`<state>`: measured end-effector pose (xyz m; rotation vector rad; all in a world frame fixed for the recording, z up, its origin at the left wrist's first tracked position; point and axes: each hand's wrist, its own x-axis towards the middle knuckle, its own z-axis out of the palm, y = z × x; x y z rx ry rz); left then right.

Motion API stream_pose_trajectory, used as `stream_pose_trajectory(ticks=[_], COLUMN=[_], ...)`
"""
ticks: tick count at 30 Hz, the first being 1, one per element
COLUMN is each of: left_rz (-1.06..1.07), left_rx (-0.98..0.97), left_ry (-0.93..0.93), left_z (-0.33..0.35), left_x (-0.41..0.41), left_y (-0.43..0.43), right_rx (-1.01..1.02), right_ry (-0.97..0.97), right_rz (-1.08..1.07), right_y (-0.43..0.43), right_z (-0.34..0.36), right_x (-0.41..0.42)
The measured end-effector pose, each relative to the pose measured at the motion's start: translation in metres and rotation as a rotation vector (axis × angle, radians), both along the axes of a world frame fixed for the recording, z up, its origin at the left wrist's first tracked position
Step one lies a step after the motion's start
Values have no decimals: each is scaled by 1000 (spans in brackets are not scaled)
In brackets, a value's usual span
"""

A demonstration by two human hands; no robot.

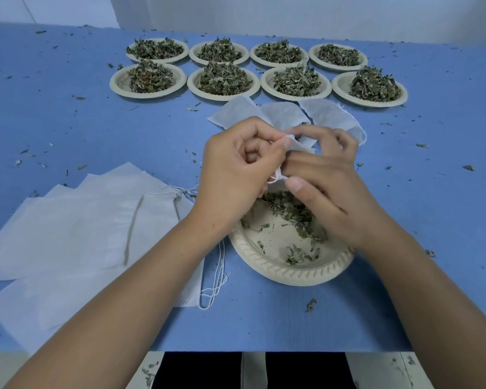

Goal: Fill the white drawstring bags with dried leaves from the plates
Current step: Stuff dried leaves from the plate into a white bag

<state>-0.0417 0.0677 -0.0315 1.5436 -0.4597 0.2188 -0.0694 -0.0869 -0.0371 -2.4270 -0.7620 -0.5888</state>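
Fingers: both sets are curled and pinched on one white drawstring bag (295, 143). My left hand (236, 169) nips its edge between thumb and forefinger. My right hand (328, 186) grips it from the other side, with the thumb (298, 184) stretched out underneath.
Held bag: crumpled between my two hands, above the far rim of the near plate. I cannot tell whether any leaf is inside it.
Near plate: the near plate (292, 272) is pale with a ridged rim and sits under my wrists, close to the table's front edge. A thin scatter of dried leaves (292, 211) lies in it, and much of its floor is bare.
Flat bags: a fanned stack of flat bags (82, 220) lies to my left, overlapping. Their strings (216, 276) trail toward the near plate.
Limp bags: more limp bags (328, 115) lie just beyond my hands, in front of the far rows.
Full plates: eight full plates (115, 82) stand in two rows of four with rims close together, each under a leaf heap (223, 78).
Table: the blue table (68, 122) is speckled with leaf crumbs (310, 304).
Edges: the front edge (264, 350) runs under my forearms. The far edge meets the pale wall (292, 15) just behind the back row.
Open room: wide blue stretches lie left of the rows and right of my right hand.
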Motion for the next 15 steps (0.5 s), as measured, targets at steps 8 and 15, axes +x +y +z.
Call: stream_pose_trajectory(ticks=[8,15], left_rz=[128,111], left_rx=[-109,-90], left_ry=[87,86], left_z=[1,2], left_x=[7,5], left_y=[6,5], right_rx=[24,138], right_ry=[-120,-170], right_rz=[-57,-50], right_y=[-28,-21], right_z=[18,15], right_x=[1,2])
